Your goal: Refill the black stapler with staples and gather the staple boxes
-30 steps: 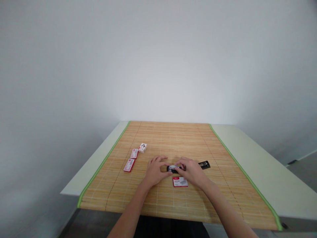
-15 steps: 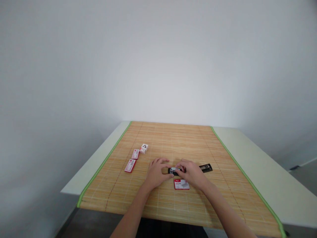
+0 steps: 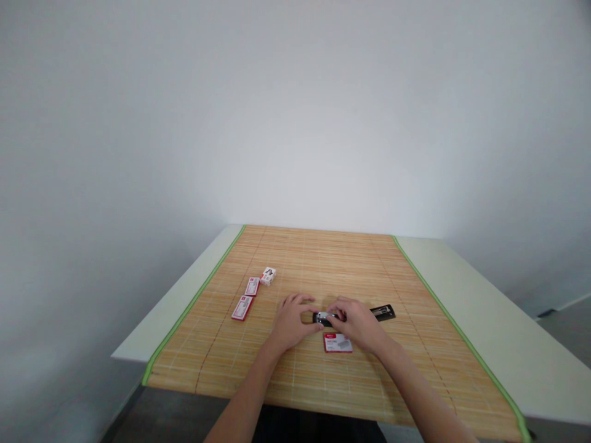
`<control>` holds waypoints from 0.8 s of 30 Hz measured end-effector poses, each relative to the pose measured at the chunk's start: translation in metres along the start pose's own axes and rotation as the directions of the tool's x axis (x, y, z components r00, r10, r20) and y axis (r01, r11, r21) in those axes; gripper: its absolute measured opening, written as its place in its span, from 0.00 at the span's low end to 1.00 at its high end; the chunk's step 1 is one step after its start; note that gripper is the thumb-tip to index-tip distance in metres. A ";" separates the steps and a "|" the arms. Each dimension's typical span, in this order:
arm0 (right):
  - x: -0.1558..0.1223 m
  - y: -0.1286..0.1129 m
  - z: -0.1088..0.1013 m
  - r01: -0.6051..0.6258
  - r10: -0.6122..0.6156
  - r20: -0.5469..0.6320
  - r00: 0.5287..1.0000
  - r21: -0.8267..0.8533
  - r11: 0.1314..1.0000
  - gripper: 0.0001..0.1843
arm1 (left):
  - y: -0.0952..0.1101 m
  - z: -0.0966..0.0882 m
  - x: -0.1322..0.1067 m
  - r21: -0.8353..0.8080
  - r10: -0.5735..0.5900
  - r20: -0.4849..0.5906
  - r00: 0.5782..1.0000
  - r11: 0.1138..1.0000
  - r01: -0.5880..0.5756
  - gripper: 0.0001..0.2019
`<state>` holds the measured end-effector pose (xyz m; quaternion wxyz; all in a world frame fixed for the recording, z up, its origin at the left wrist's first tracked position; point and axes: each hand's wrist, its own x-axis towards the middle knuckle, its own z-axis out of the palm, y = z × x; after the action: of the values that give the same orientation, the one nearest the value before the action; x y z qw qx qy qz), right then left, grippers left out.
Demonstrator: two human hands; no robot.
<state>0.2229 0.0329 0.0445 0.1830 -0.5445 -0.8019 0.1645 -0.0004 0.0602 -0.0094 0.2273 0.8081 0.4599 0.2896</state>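
Note:
A black stapler (image 3: 383, 312) lies opened out flat on the bamboo mat, its silver metal part showing between my hands. At its left end, my left hand (image 3: 292, 321) has thumb and forefinger on either side of the stapler, with the other fingers stretched out. My right hand (image 3: 354, 319) is over the stapler's middle, thumb and forefinger pinched together at the metal part. What lies in that pinch is too small and covered to make out. Just below the stapler is a flat red and white box (image 3: 338, 343) with a picture of staples.
Two red and white boxes, one nearer (image 3: 242, 307) and one farther (image 3: 252, 286), lie on the left of the mat. A small white box (image 3: 268, 275) touches their far end. The green-edged bamboo mat (image 3: 318, 252) covers most of the white table (image 3: 466, 289), which meets a wall.
Both hands keep nearly the same places at the stapler. The whole view has shifted very slightly; the boxes have not moved on the mat.

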 end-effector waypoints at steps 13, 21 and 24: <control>-0.009 0.007 -0.011 0.003 0.002 0.037 0.999 -0.149 0.989 0.05 | -0.003 0.003 0.000 0.009 -0.006 -0.023 1.000 1.000 0.006 0.17; -0.018 0.007 -0.033 0.075 -0.079 -0.036 0.996 -0.104 0.992 0.09 | -0.003 0.003 0.000 0.004 -0.002 -0.030 1.000 1.000 0.002 0.17; -0.036 0.042 -0.062 0.025 -0.027 -0.197 0.980 -0.011 1.000 0.19 | -0.001 0.002 0.000 0.003 -0.006 -0.028 1.000 1.000 0.006 0.17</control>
<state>0.2987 0.0184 0.0748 0.2616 -0.5483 -0.7875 0.1039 0.0000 0.0605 -0.0117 0.2205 0.8029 0.4658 0.2996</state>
